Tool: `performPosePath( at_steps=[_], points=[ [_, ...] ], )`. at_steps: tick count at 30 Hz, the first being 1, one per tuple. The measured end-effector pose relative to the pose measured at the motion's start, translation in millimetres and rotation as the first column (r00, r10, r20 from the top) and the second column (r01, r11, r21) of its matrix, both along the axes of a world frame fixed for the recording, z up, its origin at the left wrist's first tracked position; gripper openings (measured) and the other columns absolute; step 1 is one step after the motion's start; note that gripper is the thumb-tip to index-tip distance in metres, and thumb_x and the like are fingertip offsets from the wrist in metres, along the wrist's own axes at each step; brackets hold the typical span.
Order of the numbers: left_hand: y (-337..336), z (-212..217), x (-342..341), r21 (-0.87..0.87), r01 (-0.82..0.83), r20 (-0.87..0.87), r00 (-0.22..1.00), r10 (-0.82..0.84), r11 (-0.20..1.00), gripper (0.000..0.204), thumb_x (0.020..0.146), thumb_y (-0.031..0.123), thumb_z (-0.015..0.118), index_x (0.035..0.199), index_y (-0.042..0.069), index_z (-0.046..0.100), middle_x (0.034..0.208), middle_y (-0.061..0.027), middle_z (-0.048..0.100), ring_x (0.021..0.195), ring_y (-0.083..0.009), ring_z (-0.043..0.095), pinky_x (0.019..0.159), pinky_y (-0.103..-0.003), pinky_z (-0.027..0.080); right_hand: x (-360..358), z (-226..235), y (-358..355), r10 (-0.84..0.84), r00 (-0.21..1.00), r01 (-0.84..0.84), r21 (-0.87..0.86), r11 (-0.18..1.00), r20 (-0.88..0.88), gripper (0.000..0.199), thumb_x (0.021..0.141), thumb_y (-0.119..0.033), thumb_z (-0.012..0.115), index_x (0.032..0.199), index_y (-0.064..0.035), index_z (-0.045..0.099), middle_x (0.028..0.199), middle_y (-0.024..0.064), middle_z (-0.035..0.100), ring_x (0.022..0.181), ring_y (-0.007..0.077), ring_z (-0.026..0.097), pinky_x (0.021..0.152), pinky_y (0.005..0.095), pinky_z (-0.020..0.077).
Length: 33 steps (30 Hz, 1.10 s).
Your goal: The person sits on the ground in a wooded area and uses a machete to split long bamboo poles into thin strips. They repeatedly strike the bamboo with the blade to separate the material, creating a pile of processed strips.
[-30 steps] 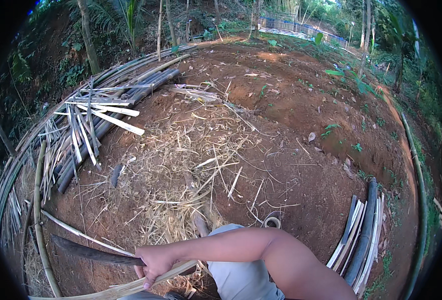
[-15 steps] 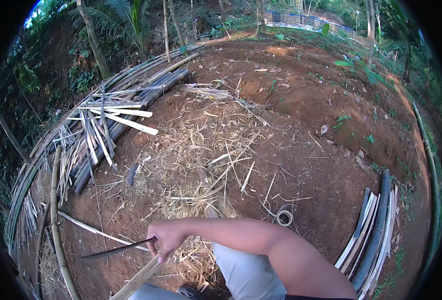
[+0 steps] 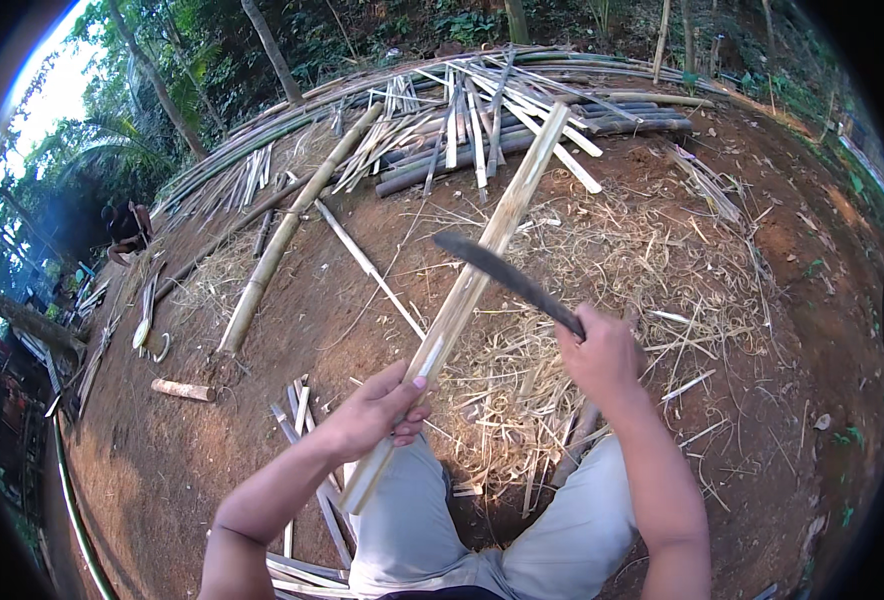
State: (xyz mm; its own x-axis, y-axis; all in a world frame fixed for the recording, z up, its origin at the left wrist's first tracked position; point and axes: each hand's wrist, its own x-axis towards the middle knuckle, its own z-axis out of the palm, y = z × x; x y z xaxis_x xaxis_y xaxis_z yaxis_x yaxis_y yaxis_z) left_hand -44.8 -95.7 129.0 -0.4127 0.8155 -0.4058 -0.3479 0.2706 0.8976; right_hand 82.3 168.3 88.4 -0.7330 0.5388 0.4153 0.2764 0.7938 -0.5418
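My left hand (image 3: 386, 405) is closed around the lower part of a long split bamboo strip (image 3: 477, 275), its pale inner side showing. The strip slants from over my left thigh up and away to the right. In my right hand (image 3: 602, 355) is the handle of a dark machete (image 3: 512, 278), gripped in a fist. The blade points up and left and passes across the strip's middle; whether it touches the strip I cannot tell. Below the blade, curly bamboo shavings (image 3: 562, 370) cover the ground between and beyond my knees.
Cut bamboo poles (image 3: 602, 125) and pale split strips (image 3: 477, 130) lie piled at the back. A thick pole (image 3: 297, 230) rests at left, near a short cut piece (image 3: 184, 390). More strips (image 3: 302, 570) lie beside my left leg. Another person (image 3: 127, 228) crouches far left.
My view has swung left. The left hand now shows, holding the strip. My right hand, earlier at the strip with the machete, is now apart from it on the right, still holding the machete.
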Motion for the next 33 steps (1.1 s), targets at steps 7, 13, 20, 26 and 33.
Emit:
performPosePath(
  at_steps=[7,13,20,26,33],
  points=[
    [67,-41,45,0.287,-0.101,0.155,0.986,0.058,0.953,0.019,0.105,0.023,0.042,0.104,0.005,0.046,0.080,-0.0013,0.044,0.062,-0.0092,0.043,0.053,-0.023,0.039,-8,-25,-36,0.306,0.952,-0.307,0.154,0.939,0.027,0.008,0.076,-0.007,0.063,0.076,-0.0037,0.055,0.067,0.0159,0.064,0.064,0.0345,0.067,0.059,0.0454,0.0528],
    [68,-87,54,0.233,-0.215,0.134,0.973,0.188,0.948,0.008,0.100,0.011,0.052,0.095,0.006,0.048,0.070,0.0009,0.045,0.051,-0.0066,0.041,0.045,-0.024,0.036,-19,-40,-44,0.356,0.917,-0.393,0.247,0.886,0.181,0.012,0.081,-0.010,0.057,0.070,-0.0052,0.055,0.063,0.0149,0.063,0.059,0.0320,0.067,0.054,0.0425,0.0538],
    [65,-101,51,0.168,-0.279,-0.278,0.907,0.317,0.946,0.012,0.096,0.011,0.059,0.091,0.006,0.051,0.060,0.0056,0.046,0.046,-0.0024,0.040,0.041,-0.023,0.034,-44,-61,-34,0.342,0.921,-0.379,0.229,0.897,0.188,0.012,0.077,-0.010,0.057,0.066,-0.0056,0.058,0.060,0.0144,0.062,0.056,0.0314,0.066,0.053,0.0416,0.0541],
    [64,-100,39,0.129,-0.342,-0.592,0.726,0.349,0.931,0.017,0.089,0.014,0.065,0.089,0.000,0.056,0.064,-0.0050,0.057,0.056,-0.0138,0.056,0.054,-0.031,0.045,-68,-71,-25,0.269,0.949,-0.309,0.326,0.893,0.163,0.009,0.074,-0.006,0.058,0.066,-0.0048,0.059,0.060,0.0129,0.062,0.055,0.0306,0.065,0.053,0.0416,0.0543],
    [65,-104,36,0.139,-0.311,-0.478,0.810,0.339,0.940,0.017,0.092,0.014,0.064,0.094,0.002,0.051,0.067,-0.0025,0.058,0.055,-0.0065,0.053,0.048,-0.026,0.043,-85,-57,13,0.069,0.992,-0.108,0.415,0.903,0.108,0.010,0.076,-0.003,0.058,0.066,-0.0051,0.059,0.062,0.0136,0.064,0.057,0.0307,0.067,0.055,0.0420,0.0542]
  ],
)
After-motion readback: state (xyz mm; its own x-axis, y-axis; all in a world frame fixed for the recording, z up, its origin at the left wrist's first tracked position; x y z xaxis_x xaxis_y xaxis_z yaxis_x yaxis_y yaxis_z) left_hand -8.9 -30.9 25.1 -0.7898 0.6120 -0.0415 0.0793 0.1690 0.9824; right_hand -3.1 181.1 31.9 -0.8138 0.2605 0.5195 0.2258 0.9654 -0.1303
